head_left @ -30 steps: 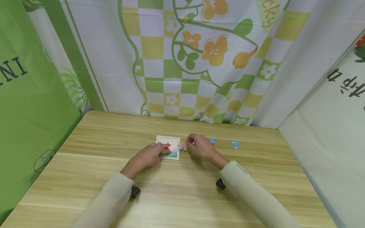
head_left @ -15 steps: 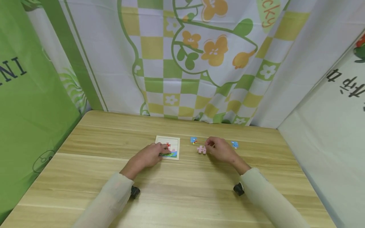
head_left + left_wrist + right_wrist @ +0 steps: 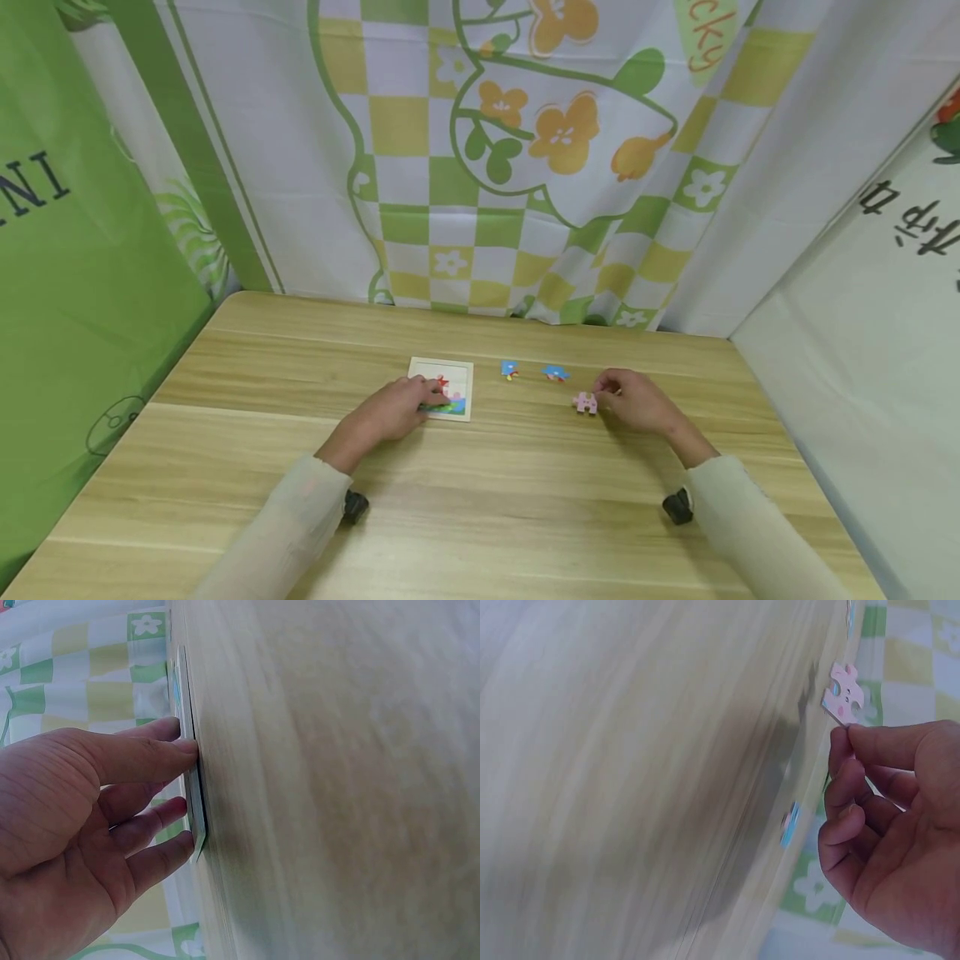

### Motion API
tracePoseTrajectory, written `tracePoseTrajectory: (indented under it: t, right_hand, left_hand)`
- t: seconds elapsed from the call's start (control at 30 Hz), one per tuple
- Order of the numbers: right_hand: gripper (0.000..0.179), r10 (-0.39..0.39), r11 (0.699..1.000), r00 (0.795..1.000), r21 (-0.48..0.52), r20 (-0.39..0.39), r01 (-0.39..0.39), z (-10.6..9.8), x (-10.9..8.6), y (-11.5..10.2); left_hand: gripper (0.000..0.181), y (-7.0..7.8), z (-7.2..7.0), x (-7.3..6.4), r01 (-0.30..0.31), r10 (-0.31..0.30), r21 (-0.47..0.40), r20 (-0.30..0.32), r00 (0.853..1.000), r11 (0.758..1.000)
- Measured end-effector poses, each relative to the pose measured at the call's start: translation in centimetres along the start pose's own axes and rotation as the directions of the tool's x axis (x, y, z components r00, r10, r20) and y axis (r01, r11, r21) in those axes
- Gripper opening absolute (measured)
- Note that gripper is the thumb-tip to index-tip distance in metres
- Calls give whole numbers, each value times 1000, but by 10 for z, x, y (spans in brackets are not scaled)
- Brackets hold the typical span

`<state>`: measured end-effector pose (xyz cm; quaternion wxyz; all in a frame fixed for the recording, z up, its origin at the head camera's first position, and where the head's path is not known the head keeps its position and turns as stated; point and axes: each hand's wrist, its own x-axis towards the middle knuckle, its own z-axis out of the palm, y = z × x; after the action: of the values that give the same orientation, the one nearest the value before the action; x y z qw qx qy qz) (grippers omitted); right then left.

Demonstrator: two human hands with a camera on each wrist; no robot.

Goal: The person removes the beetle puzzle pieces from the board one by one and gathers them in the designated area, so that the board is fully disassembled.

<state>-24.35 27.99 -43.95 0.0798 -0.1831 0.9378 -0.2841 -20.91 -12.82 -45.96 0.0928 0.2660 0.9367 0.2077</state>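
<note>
My right hand (image 3: 636, 402) pinches a pink jigsaw puzzle piece (image 3: 586, 403) between thumb and fingertips. In the right wrist view the pink piece (image 3: 843, 694) shows part of a printed face and hangs above the table with its shadow below. My left hand (image 3: 405, 405) rests on the left side of a square puzzle board (image 3: 463, 372) with a pale frame. Its thumb and fingers (image 3: 154, 757) touch the board's edge and top, covering part of the red, pink, green and blue picture.
Two blue puzzle pieces, one (image 3: 509, 369) beside the board and another (image 3: 555, 372) farther right, lie on the wooden table (image 3: 480, 500). Another blue piece (image 3: 790, 823) lies below my right hand, hidden in the head view. A patterned curtain (image 3: 525, 208) hangs behind the table.
My right hand has moved right with the pink puzzle piece, away from the board, uncovering two blue pieces and covering the one at far right. My left hand has stayed put.
</note>
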Motion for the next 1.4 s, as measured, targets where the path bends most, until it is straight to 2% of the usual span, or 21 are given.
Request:
tracePoseTrajectory:
  t: [0.17, 0.3, 0.53, 1.03, 1.2, 1.4]
  right_hand:
    - [8, 14, 999, 999, 33, 30, -15, -12, -8, 13]
    - [8, 12, 1000, 999, 9, 41, -13, -19, -12, 26]
    - [9, 55, 998, 997, -13, 61, -54, -25, -16, 41]
    - [11, 113, 993, 993, -29, 42, -112, -21, -12, 45]
    - [11, 160, 987, 987, -33, 31, -159, -19, -12, 48]
    - [12, 148, 989, 989, -31, 20, -147, -16, -13, 49]
  left_hand:
    - [41, 1, 0, -1, -4, 4, -2, -2, 1000, 1000]
    - [41, 1, 0, -1, 0, 0, -5, -2, 1000, 1000]
    - [42, 1, -1, 0, 11, -11, -10, 5, 1000, 1000]
    - [42, -1, -1, 1, -11, 11, 3, 8, 1000, 1000]
    - [40, 0, -2, 1, -21, 21, -12, 8, 1000, 1000]
    - [41, 1, -1, 0, -11, 11, -4, 14, 1000, 1000]
